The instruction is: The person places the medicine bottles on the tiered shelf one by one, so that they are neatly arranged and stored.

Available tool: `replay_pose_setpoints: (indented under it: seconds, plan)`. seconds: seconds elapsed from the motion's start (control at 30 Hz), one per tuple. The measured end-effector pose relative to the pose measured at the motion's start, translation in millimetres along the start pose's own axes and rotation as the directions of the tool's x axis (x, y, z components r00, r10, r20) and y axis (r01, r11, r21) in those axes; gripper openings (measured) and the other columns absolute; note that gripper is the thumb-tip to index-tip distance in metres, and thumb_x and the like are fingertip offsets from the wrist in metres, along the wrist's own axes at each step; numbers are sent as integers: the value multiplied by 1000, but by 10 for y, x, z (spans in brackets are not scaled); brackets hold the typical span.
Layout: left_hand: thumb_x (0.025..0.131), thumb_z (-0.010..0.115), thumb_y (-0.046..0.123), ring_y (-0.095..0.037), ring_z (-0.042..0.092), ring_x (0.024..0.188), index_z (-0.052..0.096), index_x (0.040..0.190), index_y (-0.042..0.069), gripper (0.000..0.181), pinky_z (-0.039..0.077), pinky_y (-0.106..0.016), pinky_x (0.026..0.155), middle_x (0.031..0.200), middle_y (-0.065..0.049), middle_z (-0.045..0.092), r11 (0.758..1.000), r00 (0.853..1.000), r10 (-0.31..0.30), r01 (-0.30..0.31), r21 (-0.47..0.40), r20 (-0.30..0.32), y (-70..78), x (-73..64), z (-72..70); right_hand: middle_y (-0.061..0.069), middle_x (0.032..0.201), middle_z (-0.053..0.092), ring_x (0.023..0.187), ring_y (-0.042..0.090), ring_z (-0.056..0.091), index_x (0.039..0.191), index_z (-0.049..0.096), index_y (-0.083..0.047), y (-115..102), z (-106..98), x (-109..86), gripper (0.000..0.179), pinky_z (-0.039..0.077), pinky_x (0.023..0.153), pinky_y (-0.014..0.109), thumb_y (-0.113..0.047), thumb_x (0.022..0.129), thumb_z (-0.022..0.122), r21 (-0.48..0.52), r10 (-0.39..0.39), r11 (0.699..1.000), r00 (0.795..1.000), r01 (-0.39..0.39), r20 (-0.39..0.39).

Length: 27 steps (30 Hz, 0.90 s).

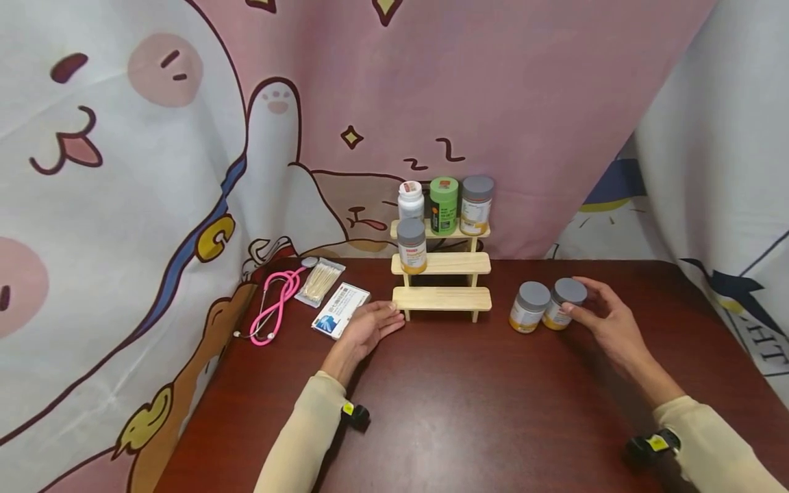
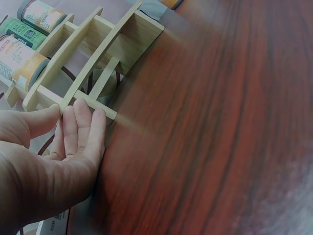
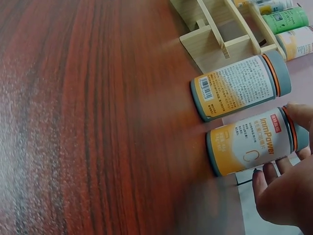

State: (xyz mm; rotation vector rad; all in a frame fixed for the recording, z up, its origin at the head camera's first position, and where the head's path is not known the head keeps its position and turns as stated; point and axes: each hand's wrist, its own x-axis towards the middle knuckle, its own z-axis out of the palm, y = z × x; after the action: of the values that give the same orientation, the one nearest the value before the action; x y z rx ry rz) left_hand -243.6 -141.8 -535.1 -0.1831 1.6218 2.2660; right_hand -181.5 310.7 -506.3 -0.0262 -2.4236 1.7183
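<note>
At the left end of the bottom step of a small three-step wooden shelf (image 1: 441, 298), my left hand (image 1: 368, 327) pinches the board, thumb on one side and fingertips by the leg (image 2: 100, 105). My right hand (image 1: 613, 332) grips a supplement bottle (image 3: 249, 143) with a grey lid and an orange-and-white label, its thumb and fingers around the lid. This bottle is upright on the table. Close on its left stands a matching bottle (image 1: 527, 311). Another grey-lidded bottle (image 1: 412, 248) is at the left of the middle step.
On the top step stand a white bottle (image 1: 411, 200), a green bottle (image 1: 444, 205) and a grey-lidded one (image 1: 477, 205). Left on the table lie a pink stethoscope (image 1: 282, 301), a pack of cotton swabs (image 1: 320, 282) and a white-and-blue box (image 1: 339, 309). A printed cloth (image 1: 524, 103) hangs behind.
</note>
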Motion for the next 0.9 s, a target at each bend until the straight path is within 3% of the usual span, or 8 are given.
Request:
replay_pose_setpoints:
  seconds: [0.33,0.57,0.77,0.9]
  plan:
    - [107,57,5,-19,73,98,58,126,-5,22,62,-44,107,103,-10,69,1000,1000,0,0,11,12,-1,-3,0,-23,125,59,114,-8,56,155,48,-14,21,5,5,63,49,85,1,-14,98,77,-20,-45,999,998,44,-43]
    - [107,57,4,-17,73,94,59,123,-4,18,64,-42,104,99,-8,70,1000,1000,9,-9,0,-2,14,-1,-6,-20,126,58,116,-5,54,154,48,-10,-24,-38,107,62,47,89,-2,-7,98,75,-15,-108,994,991,107,-81]
    - [107,56,3,-17,74,93,59,122,-2,17,64,-41,104,99,-8,70,1000,1000,-4,4,-5,-12,20,-15,6,-24,123,57,114,-8,53,154,49,-10,-190,-69,203,62,45,86,-2,-11,99,75,-92,-158,985,981,148,-112]
    - [106,57,3,-17,74,93,59,122,-3,17,64,-40,102,102,-10,71,1000,1000,-2,2,-7,-11,16,-22,14,-25,122,55,108,-9,55,153,50,-9,-351,-38,272,62,47,82,-2,-12,97,77,-180,-224,963,966,200,-126]
